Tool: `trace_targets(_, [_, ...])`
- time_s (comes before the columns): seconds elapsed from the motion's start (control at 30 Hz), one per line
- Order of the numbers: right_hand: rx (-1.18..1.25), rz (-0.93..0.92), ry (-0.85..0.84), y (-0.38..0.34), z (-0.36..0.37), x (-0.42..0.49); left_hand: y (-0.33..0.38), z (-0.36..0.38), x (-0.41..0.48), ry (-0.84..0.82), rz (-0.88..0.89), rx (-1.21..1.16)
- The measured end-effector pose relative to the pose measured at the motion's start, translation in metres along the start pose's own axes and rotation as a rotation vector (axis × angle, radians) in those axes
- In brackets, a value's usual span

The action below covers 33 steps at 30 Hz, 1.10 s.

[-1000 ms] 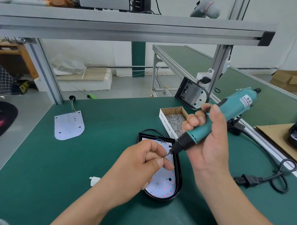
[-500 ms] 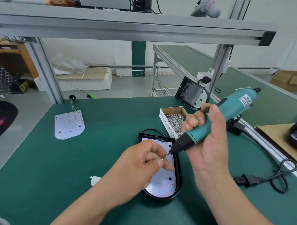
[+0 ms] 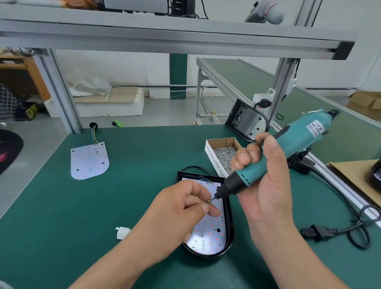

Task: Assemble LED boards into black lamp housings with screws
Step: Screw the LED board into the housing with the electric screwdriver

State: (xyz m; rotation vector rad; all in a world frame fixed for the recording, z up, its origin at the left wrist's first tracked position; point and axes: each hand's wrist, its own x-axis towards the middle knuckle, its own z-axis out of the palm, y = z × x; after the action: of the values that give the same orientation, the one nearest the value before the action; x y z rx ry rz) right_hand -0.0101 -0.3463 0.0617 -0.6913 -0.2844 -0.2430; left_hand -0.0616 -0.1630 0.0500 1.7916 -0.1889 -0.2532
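The left hand [image 3: 183, 205] pinches a screw [image 3: 209, 200] at the bit of the screwdriver [image 3: 293, 145] gripped by the right hand [image 3: 265, 190] — it should seat squarely before meeting the LED board [image 3: 210, 235].

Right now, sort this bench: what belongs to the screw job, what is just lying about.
In the job: screwdriver, gripped by the right hand; screw, pinched by the left hand; LED board in the black housing; screw box.
Lying about: spare LED board, second housing, white plastic piece, loose power plug.
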Motion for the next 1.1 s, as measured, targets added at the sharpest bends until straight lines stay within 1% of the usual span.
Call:
trace_targets(0.2, [-0.004, 0.035, 0.087, 0.006, -0.002, 0.002, -0.004, 0.002, 0.001, 0.046, 0.01, 0.062])
trace_targets(0.33, [0.026, 0.032, 0.103, 0.008, -0.003, 0.002, -0.005, 0.002, 0.001, 0.044, 0.021, 0.099])
trace_targets(0.67, [0.108, 0.051, 0.175, 0.009, -0.004, 0.004, -0.003, 0.003, 0.0, 0.018, 0.003, 0.024])
trace_targets(0.83, [0.128, 0.057, 0.224, 0.007, -0.005, 0.007, -0.003, 0.0, 0.001, 0.031, 0.034, 0.02])
trace_targets(0.9, [0.129, 0.054, 0.246, 0.005, -0.006, 0.008, -0.003, -0.004, 0.004, 0.129, 0.067, 0.068])
trace_targets(0.93, [0.131, 0.053, 0.254, 0.004, -0.006, 0.008, -0.004, -0.008, 0.006, 0.223, 0.074, 0.09])
trace_targets(1.0, [0.139, 0.047, 0.264, 0.002, -0.007, 0.008, -0.007, -0.02, 0.014, 0.421, 0.034, 0.15])
trace_targets(1.03, [0.143, 0.042, 0.268, 0.0, -0.007, 0.009, -0.009, -0.026, 0.018, 0.476, -0.015, 0.198])
trace_targets(1.07, [0.145, 0.041, 0.269, 0.0, -0.006, 0.009, -0.011, -0.03, 0.021, 0.487, -0.081, 0.256])
trace_targets(1.1, [0.146, 0.039, 0.269, 0.0, -0.006, 0.009, -0.013, -0.033, 0.024, 0.455, -0.154, 0.336])
